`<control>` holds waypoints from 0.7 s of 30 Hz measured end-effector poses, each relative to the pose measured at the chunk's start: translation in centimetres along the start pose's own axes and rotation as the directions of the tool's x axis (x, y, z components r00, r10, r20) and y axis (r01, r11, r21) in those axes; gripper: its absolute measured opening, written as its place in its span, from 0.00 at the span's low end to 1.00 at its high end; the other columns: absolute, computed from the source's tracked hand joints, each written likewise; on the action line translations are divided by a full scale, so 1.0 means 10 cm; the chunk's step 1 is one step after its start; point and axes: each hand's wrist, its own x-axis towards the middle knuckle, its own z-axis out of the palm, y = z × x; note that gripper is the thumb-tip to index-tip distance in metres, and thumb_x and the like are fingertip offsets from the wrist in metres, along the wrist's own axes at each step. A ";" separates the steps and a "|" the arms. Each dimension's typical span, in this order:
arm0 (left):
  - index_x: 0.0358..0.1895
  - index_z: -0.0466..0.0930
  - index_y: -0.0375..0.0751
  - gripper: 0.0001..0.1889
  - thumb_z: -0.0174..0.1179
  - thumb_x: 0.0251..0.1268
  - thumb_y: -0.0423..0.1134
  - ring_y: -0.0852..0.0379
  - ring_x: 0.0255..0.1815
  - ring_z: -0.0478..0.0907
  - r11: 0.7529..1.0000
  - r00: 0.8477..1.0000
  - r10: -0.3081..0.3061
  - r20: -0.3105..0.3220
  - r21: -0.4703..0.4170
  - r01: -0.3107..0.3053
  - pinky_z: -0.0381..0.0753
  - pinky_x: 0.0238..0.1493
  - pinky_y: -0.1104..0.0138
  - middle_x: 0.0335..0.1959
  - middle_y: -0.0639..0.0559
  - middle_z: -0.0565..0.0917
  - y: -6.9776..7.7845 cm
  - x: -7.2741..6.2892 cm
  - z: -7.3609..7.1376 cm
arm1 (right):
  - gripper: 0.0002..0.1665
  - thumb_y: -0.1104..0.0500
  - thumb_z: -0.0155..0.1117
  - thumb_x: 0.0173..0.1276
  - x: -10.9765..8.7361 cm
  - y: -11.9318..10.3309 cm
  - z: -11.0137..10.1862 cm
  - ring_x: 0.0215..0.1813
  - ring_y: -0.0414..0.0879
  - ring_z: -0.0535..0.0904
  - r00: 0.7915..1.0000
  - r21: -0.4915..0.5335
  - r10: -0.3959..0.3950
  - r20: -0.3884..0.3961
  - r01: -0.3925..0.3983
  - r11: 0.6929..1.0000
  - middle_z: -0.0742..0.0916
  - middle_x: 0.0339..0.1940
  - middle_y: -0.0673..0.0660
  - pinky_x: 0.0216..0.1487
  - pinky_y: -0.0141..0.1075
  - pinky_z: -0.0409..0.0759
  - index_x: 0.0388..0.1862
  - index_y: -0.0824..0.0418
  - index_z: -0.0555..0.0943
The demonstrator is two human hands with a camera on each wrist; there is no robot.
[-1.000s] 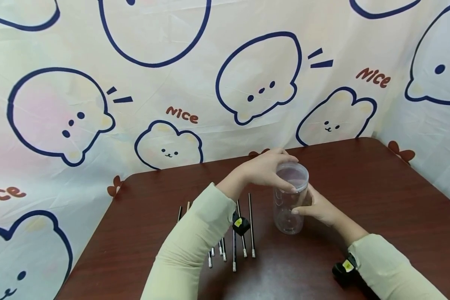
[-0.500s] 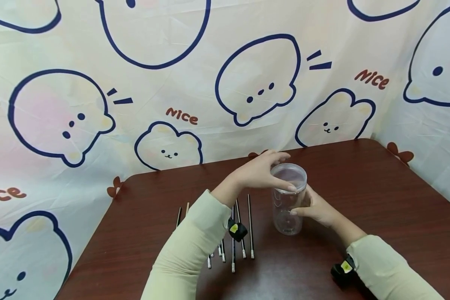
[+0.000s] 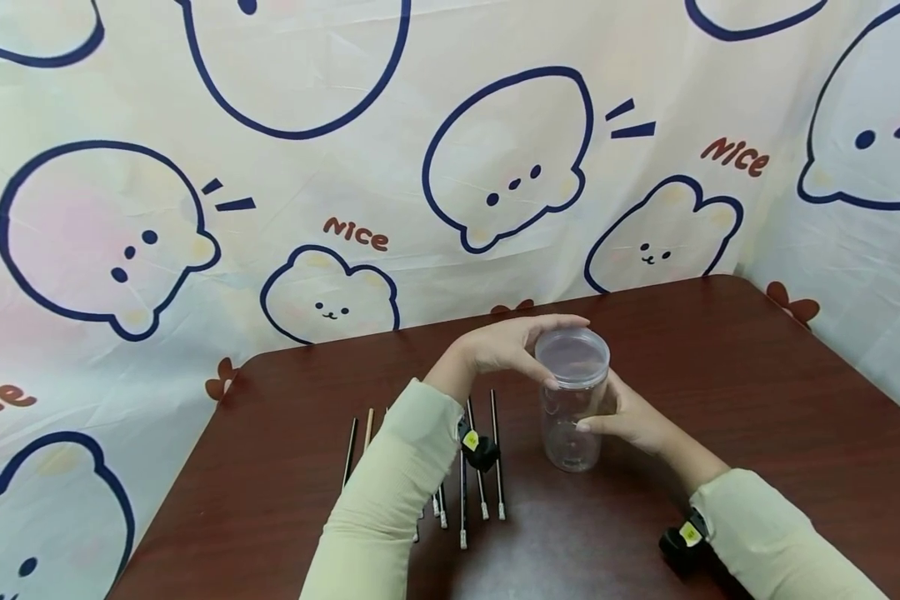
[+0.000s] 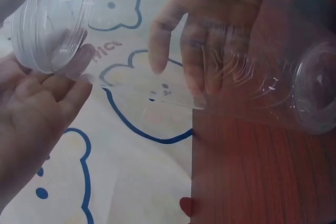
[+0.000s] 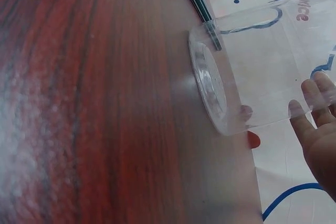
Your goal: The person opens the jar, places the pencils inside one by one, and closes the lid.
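A clear plastic jar (image 3: 568, 429) stands upright in the head view, and a screw-on lid (image 3: 572, 357) sits on its top. My left hand (image 3: 501, 346) spans the lid from the left, thumb at the near edge and fingers at the far edge. In the left wrist view, fingers of the left hand (image 4: 39, 103) lie along the lid's ridged rim. My right hand (image 3: 637, 417) grips the jar's body from the right, thumb in front. Through the transparent wall, the left wrist view shows the right hand's fingers (image 4: 205, 51). Nothing shows inside the jar.
Several dark pencils (image 3: 462, 500) with whitish ends lie on the brown table (image 3: 570, 542), left of the jar. My left sleeve (image 3: 390, 483) hides part of them. One tan stick (image 3: 368, 429) lies among them. A patterned cloth (image 3: 345, 167) hangs behind the table.
My left hand has shifted its hold on the lid, the thumb drawing back left along the near rim and the fingers straightening at the far rim. The right hand keeps its grip.
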 end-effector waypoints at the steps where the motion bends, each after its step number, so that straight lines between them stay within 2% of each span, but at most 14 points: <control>1: 0.62 0.54 0.36 0.40 0.62 0.41 0.22 0.57 0.50 0.64 1.000 1.000 -0.006 -0.026 0.026 0.006 0.68 0.49 0.66 0.55 0.48 0.65 0.01 -0.01 0.01 | 0.49 0.69 0.61 0.53 0.00 0.00 0.00 0.55 0.41 0.66 1.000 0.004 -0.002 0.003 0.002 1.000 0.62 0.57 0.65 0.48 0.35 0.69 0.65 0.63 0.40; 4: 0.60 0.58 0.38 0.38 0.64 0.41 0.26 0.58 0.48 0.66 0.996 0.993 -0.013 -0.115 0.082 0.023 0.69 0.47 0.67 0.51 0.52 0.67 0.03 -0.04 0.04 | 0.50 0.69 0.60 0.53 0.01 0.00 0.01 0.54 0.40 0.67 1.000 0.006 -0.011 0.009 0.011 1.000 0.62 0.57 0.67 0.48 0.35 0.70 0.65 0.64 0.39; 8: 0.58 0.60 0.40 0.35 0.64 0.42 0.28 0.57 0.46 0.67 0.997 0.977 -0.005 -0.212 0.070 0.020 0.71 0.45 0.67 0.48 0.53 0.69 0.07 -0.07 0.11 | 0.50 0.69 0.60 0.53 0.00 0.00 0.01 0.55 0.41 0.67 1.000 0.006 -0.021 0.014 0.021 1.000 0.60 0.59 0.69 0.48 0.35 0.70 0.65 0.64 0.38; 12: 0.59 0.59 0.39 0.35 0.63 0.44 0.28 0.55 0.46 0.68 0.998 0.967 0.009 -0.255 0.056 0.005 0.71 0.44 0.67 0.49 0.49 0.68 0.17 -0.14 0.18 | 0.51 0.70 0.60 0.53 0.01 0.01 0.02 0.56 0.42 0.64 1.000 0.006 -0.009 0.006 0.009 1.000 0.58 0.61 0.68 0.49 0.36 0.69 0.65 0.62 0.38; 18: 0.60 0.56 0.33 0.35 0.61 0.45 0.27 0.48 0.49 0.65 0.993 0.954 0.058 -0.296 0.112 -0.025 0.70 0.47 0.64 0.51 0.40 0.65 0.40 -0.32 0.29 | 0.52 0.68 0.62 0.52 0.02 -0.01 0.02 0.57 0.43 0.62 1.000 0.000 0.005 -0.006 -0.005 1.000 0.56 0.62 0.67 0.49 0.36 0.68 0.66 0.60 0.39; 21: 0.60 0.56 0.32 0.34 0.60 0.45 0.26 0.45 0.50 0.64 0.990 0.948 0.087 -0.306 0.135 -0.048 0.69 0.48 0.62 0.51 0.38 0.65 0.43 -0.40 0.33 | 0.50 0.69 0.61 0.52 0.01 -0.01 0.02 0.57 0.42 0.63 1.000 0.000 -0.001 -0.010 0.001 1.000 0.58 0.61 0.66 0.50 0.33 0.67 0.65 0.61 0.41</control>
